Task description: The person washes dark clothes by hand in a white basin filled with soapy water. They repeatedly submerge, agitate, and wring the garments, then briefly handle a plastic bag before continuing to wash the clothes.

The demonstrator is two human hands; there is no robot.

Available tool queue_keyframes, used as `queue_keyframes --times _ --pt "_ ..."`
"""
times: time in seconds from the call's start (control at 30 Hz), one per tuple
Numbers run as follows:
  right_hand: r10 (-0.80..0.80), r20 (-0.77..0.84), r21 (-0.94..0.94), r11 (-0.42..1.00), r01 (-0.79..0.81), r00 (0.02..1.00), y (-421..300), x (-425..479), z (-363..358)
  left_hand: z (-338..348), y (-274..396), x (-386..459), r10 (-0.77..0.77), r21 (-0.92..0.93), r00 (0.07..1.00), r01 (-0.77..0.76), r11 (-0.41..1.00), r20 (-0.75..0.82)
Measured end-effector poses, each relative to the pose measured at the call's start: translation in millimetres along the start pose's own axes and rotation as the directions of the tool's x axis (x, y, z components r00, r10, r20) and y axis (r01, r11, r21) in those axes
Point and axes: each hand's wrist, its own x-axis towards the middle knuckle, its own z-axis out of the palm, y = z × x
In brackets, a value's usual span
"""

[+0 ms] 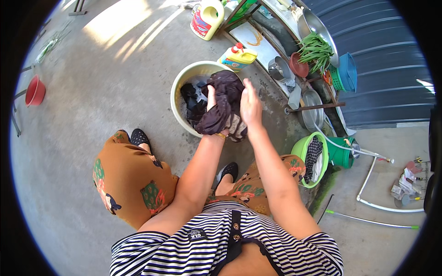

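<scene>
A dark, wet garment (226,91) with a pale patterned band hangs bunched over the right side of a cream plastic basin (175,93). My left hand (211,100) is wrapped in it, with the thumb showing and the fingers hidden by the cloth. Flat and straight-fingered, my right hand (251,106) is against the garment's right side, its palm turned towards the cloth. More dark clothes (195,103) lie in sudsy water inside the basin.
A yellow detergent bottle (238,58) with a red cap stands just behind the basin; a larger jug (207,20) is farther back. To the right are a metal rack (266,74), a lime-green tub (297,148) of laundry and a green bucket (340,151). A red bucket (35,91) sits far left.
</scene>
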Motion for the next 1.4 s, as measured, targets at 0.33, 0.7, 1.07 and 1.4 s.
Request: queue_keyframes --times 0.33,0.7,1.07,1.4 --pt "0.081 0.295 -0.196 0.980 -0.023 0.952 0.0 9.4 -5.8 -23.1 -15.1 1.2 -0.090 -0.175 0.985 0.115 0.978 0.145" --pt "0.093 0.371 0.468 0.840 -0.273 0.924 -61.4 -36.9 -1.8 52.0 -3.5 -22.0 0.045 0.262 0.965 0.025 0.965 -0.258" --pt "0.287 0.647 0.622 0.338 -0.706 0.707 2.1 1.3 -39.8 17.6 14.3 -10.3 -0.173 0.089 0.982 0.179 0.980 -0.076" --pt "0.334 0.236 0.231 0.893 -0.386 0.913 -39.9 11.2 -53.5 -116.4 57.9 22.8 0.254 0.712 0.963 -0.113 0.693 -0.094"
